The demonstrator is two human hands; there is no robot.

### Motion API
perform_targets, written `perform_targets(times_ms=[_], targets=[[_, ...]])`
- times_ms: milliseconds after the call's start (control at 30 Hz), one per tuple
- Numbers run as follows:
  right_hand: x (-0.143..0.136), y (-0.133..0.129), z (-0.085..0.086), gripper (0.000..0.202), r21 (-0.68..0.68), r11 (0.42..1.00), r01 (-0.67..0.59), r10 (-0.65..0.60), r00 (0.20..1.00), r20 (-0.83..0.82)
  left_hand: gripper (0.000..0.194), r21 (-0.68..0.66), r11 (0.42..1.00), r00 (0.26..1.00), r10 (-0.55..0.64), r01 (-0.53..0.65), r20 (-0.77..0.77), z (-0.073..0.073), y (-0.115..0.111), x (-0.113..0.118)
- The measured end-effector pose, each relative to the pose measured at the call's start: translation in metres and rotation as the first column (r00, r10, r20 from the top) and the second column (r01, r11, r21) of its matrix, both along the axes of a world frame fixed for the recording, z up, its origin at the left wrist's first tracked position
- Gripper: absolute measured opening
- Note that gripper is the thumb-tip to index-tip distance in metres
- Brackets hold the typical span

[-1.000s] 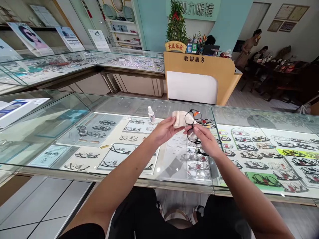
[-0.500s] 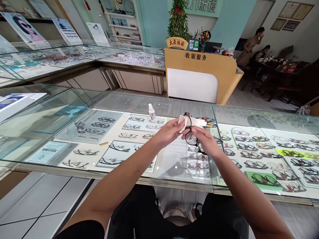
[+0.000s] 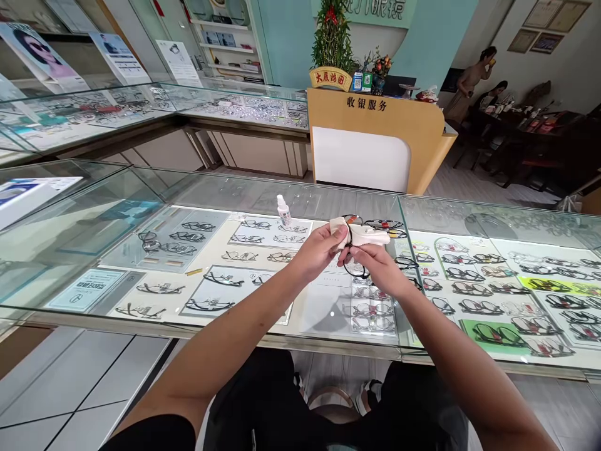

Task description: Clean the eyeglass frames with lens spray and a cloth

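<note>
Above the glass counter, my left hand (image 3: 323,247) is closed on a cream cloth (image 3: 369,236), pinching it around one lens of a dark-framed pair of glasses (image 3: 355,269). My right hand (image 3: 373,260) pinches the same glasses near the middle of the frame, and the cloth passes over its fingers. The other round lens hangs below my fingers. A small white spray bottle (image 3: 283,211) stands upright on the glass, to the left of and beyond my hands.
The glass counter (image 3: 328,344) shows rows of glasses (image 3: 474,289) inside. Beyond it are a wooden cashier desk (image 3: 427,138) with a plant (image 3: 331,41), and another display case (image 3: 244,111) at the left. A person (image 3: 473,78) stands at the far right.
The glasses have turned a little between my hands, and the cloth now reaches further over my right fingers. The view has shifted slightly.
</note>
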State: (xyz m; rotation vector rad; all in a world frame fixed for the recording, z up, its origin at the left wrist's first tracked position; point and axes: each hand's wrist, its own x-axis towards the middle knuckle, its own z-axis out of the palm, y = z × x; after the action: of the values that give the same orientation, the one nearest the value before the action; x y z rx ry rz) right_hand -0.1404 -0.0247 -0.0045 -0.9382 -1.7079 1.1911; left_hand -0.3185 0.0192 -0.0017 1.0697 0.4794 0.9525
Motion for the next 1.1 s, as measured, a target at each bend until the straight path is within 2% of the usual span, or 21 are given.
perform_targets(times_ms=[167,267,333,467,667,967,1100], targets=[[0.007,-0.001,0.002,0.045,-0.027,0.999,0.033,-0.034,0.998,-0.043,0.043,-0.008,0.997,0.996,-0.082,0.083,0.046,0.004,0.003,-0.009],[0.012,-0.001,0.004,0.045,-0.033,0.998,0.049,-0.051,0.998,-0.035,0.035,0.001,0.991,0.990,-0.134,0.134,0.033,0.005,0.004,-0.014],[0.013,0.000,0.006,0.045,-0.029,0.999,0.040,-0.041,0.999,-0.033,0.035,0.004,0.989,0.989,-0.147,0.147,0.029,0.005,0.004,-0.014],[0.012,-0.001,0.008,0.046,-0.004,0.999,0.033,-0.033,0.999,-0.024,0.053,0.002,0.994,0.993,-0.110,0.110,0.043,0.004,0.004,-0.011],[0.008,0.000,0.005,0.048,-0.001,0.999,0.033,-0.033,0.999,-0.025,0.041,0.078,0.994,0.997,-0.075,0.075,-0.004,0.002,0.002,-0.007],[0.003,-0.003,0.002,0.049,0.080,0.997,0.006,-0.016,0.991,0.129,0.048,0.104,0.991,0.996,0.088,-0.085,-0.019,-0.001,-0.003,-0.001],[0.004,-0.004,0.004,0.047,0.063,0.998,0.006,-0.012,0.996,0.088,0.053,0.056,0.998,0.999,0.036,-0.036,0.000,0.001,0.001,-0.005]])
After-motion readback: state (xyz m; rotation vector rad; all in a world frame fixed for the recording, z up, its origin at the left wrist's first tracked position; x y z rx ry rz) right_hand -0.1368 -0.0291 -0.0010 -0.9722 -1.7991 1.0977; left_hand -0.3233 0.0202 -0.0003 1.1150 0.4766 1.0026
